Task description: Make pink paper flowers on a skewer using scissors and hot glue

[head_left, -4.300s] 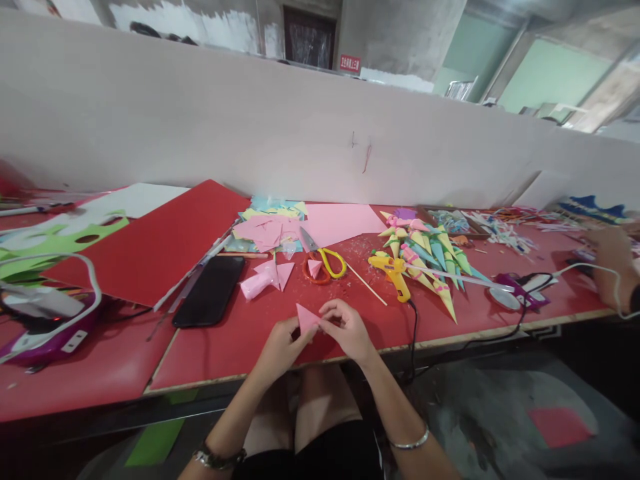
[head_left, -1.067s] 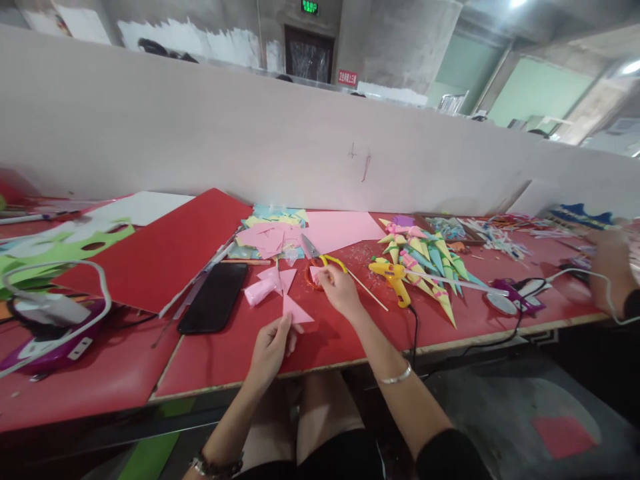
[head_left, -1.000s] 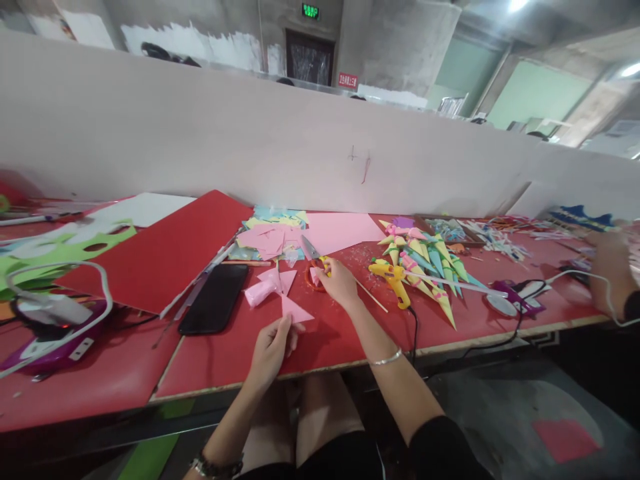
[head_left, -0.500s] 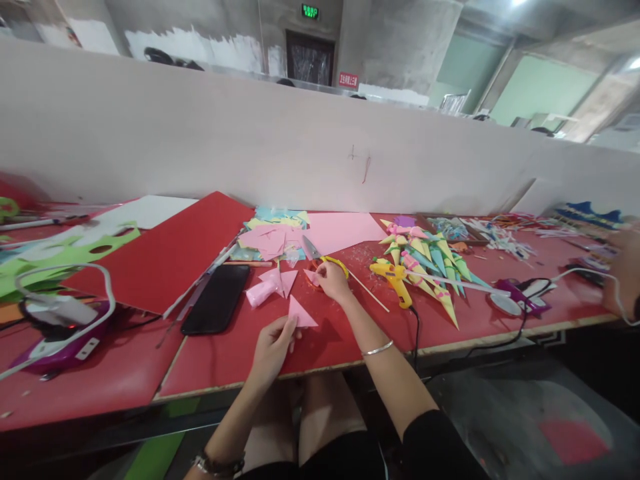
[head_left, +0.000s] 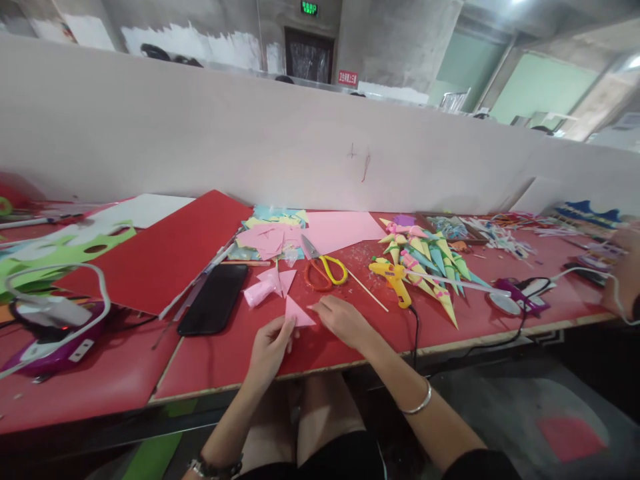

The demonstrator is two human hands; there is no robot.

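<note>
My left hand [head_left: 273, 341] is closed, pinching a pink triangular sheet piece [head_left: 299, 315] between thumb and fingers just above the table's front part. Close to its right side is my right hand [head_left: 344, 321], fingers drawn together and pointing at the triangle; whatever sits at its fingertips is too small to make out. Beyond the hands lie scissors [head_left: 325, 272] with one red and one yellow handle. A roll in clear pink wrap [head_left: 260, 291] rests left of them, beside another pink cut piece [head_left: 287, 280].
A black phone [head_left: 214, 300] lies to the left, near a large red sheet [head_left: 170, 253]. On the right are a yellow glue gun [head_left: 395, 281], a thin stick [head_left: 367, 290] and a pile of coloured cones [head_left: 435, 257]. Pink offcuts [head_left: 267, 239] lie at the back. Another person's arm [head_left: 623, 273] shows far right.
My right hand has come back from the scissors toward me, down beside the pink triangle, uncovering the scissors' handles. My left hand keeps its hold with hardly any movement.
</note>
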